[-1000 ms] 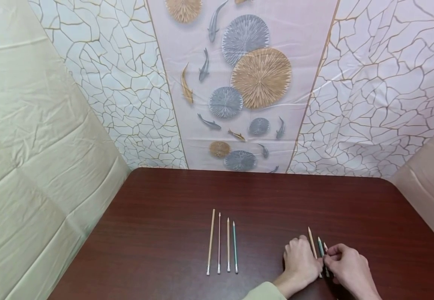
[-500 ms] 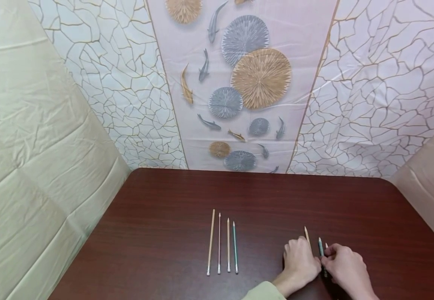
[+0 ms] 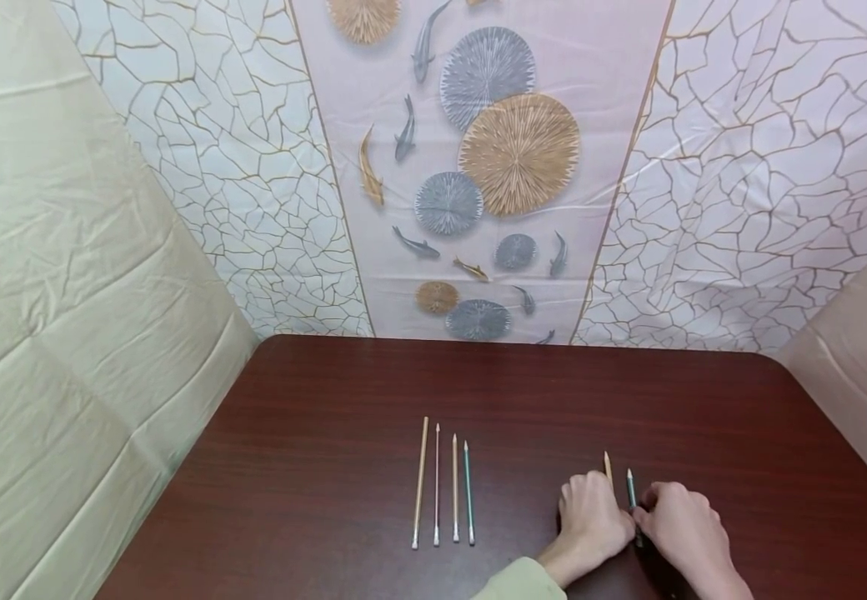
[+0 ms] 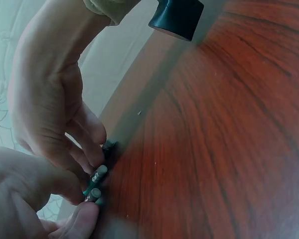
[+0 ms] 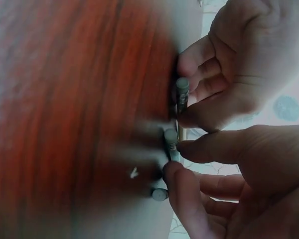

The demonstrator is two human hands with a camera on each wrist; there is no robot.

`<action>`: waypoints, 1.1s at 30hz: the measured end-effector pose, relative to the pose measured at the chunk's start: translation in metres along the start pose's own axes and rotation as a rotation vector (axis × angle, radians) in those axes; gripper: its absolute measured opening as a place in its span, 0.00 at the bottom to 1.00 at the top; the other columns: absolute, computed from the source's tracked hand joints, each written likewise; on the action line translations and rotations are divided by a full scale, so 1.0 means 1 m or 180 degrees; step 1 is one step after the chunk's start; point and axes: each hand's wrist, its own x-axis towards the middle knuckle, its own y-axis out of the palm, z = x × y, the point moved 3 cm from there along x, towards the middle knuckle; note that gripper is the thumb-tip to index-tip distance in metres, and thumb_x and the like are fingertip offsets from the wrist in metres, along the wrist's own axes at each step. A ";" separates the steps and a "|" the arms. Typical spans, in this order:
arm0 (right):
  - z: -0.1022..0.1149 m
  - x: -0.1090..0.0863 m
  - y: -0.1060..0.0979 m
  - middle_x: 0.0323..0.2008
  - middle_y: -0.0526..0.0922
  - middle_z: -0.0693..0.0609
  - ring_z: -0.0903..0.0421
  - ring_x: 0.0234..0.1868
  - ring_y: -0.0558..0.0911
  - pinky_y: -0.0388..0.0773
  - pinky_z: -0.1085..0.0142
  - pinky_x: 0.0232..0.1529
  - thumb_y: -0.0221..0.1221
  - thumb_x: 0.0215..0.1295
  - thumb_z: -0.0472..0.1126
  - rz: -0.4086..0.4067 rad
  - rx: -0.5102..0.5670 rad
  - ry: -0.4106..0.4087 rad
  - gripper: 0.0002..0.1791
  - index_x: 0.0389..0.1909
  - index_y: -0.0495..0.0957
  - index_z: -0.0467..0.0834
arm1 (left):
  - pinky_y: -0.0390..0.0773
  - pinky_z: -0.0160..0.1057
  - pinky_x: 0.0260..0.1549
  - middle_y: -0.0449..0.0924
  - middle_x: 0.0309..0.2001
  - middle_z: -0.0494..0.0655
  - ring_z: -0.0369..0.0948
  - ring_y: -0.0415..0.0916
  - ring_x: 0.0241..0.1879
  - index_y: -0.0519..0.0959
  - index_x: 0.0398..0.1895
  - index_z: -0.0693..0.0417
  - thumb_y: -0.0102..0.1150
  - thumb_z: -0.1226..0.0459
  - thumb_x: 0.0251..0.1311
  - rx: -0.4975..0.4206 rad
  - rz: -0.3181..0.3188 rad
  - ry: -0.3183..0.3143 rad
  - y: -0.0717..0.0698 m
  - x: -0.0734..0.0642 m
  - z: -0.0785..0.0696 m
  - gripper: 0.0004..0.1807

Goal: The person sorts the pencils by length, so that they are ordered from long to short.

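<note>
In the head view, my left hand (image 3: 593, 518) rests on the table around a natural-wood pencil (image 3: 608, 464) whose tip points away. Beside it my right hand (image 3: 681, 527) holds a teal pencil (image 3: 632, 486), tip also pointing away. The right wrist view shows the teal pencil's end (image 5: 171, 137) between my right thumb and finger. Above it there, my left fingers pinch the wood pencil's end (image 5: 182, 85). A third pencil's round end (image 5: 160, 194) lies next to my right fingers; in the head view that pencil is hidden under my right hand.
Left of my hands lies a row of several pencils: a long wood one (image 3: 420, 483), a thin pinkish one (image 3: 437, 487), a shorter wood one (image 3: 455, 487) and a teal one (image 3: 468, 493). The dark red table (image 3: 313, 400) meets patterned cloth (image 3: 291, 250) at the back.
My right hand has moved slightly left with the teal pencil. The wood pencil's tip has swung left, and the third pencil's tip has gone out of sight behind my right hand.
</note>
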 end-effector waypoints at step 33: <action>0.020 -0.004 0.016 0.23 0.79 0.55 0.55 0.14 0.80 0.76 0.62 0.18 0.62 0.53 0.33 0.0063 0.0949 -0.0033 0.11 0.38 0.77 0.35 | 0.73 0.34 0.22 0.76 0.19 0.35 0.38 0.76 0.23 0.81 0.23 0.48 0.73 0.65 0.31 -0.0706 -0.0114 -0.0138 -0.037 -0.007 0.036 0.11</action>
